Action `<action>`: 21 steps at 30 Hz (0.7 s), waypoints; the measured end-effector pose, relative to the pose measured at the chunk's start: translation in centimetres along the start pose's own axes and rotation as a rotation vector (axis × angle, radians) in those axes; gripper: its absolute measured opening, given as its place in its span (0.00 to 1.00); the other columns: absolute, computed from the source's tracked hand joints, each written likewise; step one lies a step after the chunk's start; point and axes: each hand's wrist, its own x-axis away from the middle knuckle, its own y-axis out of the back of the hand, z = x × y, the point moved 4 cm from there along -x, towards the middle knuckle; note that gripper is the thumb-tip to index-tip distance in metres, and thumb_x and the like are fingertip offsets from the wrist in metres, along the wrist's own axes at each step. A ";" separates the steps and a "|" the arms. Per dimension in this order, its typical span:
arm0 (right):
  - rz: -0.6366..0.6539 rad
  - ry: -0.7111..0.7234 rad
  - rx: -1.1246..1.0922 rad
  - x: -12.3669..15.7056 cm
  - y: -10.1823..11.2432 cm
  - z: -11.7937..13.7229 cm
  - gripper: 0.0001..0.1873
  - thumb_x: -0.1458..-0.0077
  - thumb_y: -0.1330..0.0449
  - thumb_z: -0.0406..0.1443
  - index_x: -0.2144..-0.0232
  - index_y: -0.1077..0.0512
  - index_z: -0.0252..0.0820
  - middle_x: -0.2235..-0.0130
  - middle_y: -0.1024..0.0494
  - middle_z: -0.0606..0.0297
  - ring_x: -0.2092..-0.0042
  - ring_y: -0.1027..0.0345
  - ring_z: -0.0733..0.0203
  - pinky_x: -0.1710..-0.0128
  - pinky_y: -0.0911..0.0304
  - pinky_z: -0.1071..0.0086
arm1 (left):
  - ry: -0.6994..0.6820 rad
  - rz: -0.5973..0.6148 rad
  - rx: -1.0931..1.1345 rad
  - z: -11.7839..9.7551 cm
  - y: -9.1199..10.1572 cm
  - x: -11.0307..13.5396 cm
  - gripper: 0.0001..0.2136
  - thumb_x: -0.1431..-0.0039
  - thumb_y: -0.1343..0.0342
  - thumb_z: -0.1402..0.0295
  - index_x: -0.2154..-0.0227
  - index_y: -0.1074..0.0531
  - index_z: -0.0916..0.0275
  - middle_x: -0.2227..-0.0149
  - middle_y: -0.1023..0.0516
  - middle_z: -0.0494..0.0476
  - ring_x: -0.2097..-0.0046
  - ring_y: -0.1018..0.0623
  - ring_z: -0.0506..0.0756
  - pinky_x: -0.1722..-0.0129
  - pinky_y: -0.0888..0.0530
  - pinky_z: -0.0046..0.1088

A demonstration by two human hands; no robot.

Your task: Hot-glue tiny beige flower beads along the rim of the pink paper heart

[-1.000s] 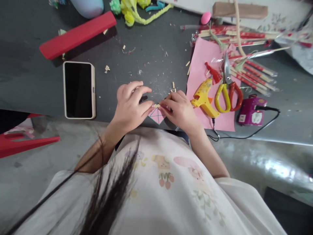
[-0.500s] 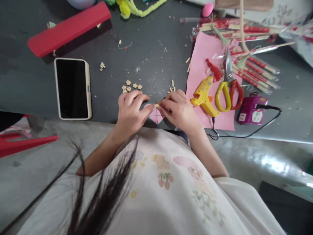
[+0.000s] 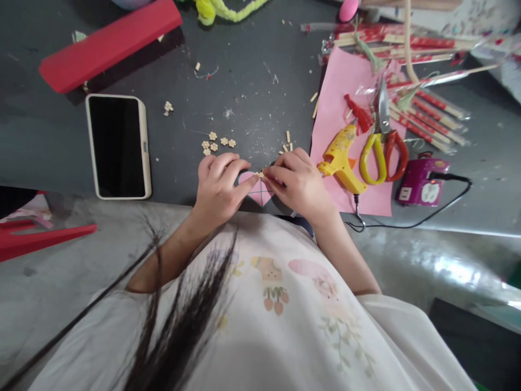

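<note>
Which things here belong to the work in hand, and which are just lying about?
Likely in the job:
pink heart between left hand and right hand
beige flowers
perhaps glue gun

Probably just lying about:
phone
red bar
pink egg

Bench (image 3: 248,65), middle of near edge: pink heart-shaped piece (image 3: 261,196) between left hand (image 3: 220,182) and right hand (image 3: 299,179). Just beyond left hand: loose group of pale flower-shaped beads (image 3: 214,146). Left, along same edge: black-screened, pale-cased rectangular phone (image 3: 118,146); long red bar (image 3: 109,46) behind it. Right of right hand, reaching near edge: pink rectangular paper sheet (image 3: 376,202); on it yellow plastic glue gun (image 3: 340,160), left of red-and-yellow-handled metal scissors (image 3: 382,108). Right of sheet: purple boxy device (image 3: 419,190).
</note>
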 end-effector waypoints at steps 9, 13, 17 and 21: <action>-0.029 0.059 0.056 0.1 -0.4 0.5 0.14 0.35 0.47 0.32 0.67 0.22 0.42 0.67 0.27 0.59 0.62 0.38 0.55 0.61 0.36 0.60 | -0.018 0.043 -0.009 0.0 -0.3 0.2 0.08 0.33 0.45 0.70 0.58 0.22 0.55 0.52 0.22 0.56 0.45 0.28 0.60 0.47 0.36 0.45; -0.037 0.063 0.068 0.3 -0.2 0.4 0.13 0.35 0.46 0.33 0.66 0.22 0.42 0.67 0.26 0.59 0.62 0.38 0.55 0.61 0.36 0.60 | -0.026 0.036 -0.003 0.1 -0.4 0.2 0.07 0.33 0.45 0.70 0.58 0.22 0.56 0.52 0.22 0.56 0.46 0.28 0.61 0.47 0.36 0.45; -0.079 0.068 0.043 0.7 0.4 0.3 0.10 0.36 0.43 0.34 0.60 0.21 0.40 0.66 0.24 0.58 0.61 0.37 0.55 0.62 0.36 0.62 | 0.013 0.046 0.030 0.3 -0.6 0.4 0.08 0.32 0.46 0.69 0.58 0.22 0.55 0.54 0.22 0.56 0.46 0.28 0.60 0.46 0.38 0.45; -0.085 0.049 0.032 1.3 0.7 0.2 0.11 0.35 0.44 0.34 0.58 0.21 0.43 0.66 0.24 0.59 0.61 0.37 0.55 0.63 0.37 0.62 | 0.015 0.056 0.041 0.4 -0.7 0.4 0.08 0.32 0.45 0.68 0.57 0.22 0.55 0.53 0.23 0.55 0.46 0.29 0.60 0.46 0.38 0.45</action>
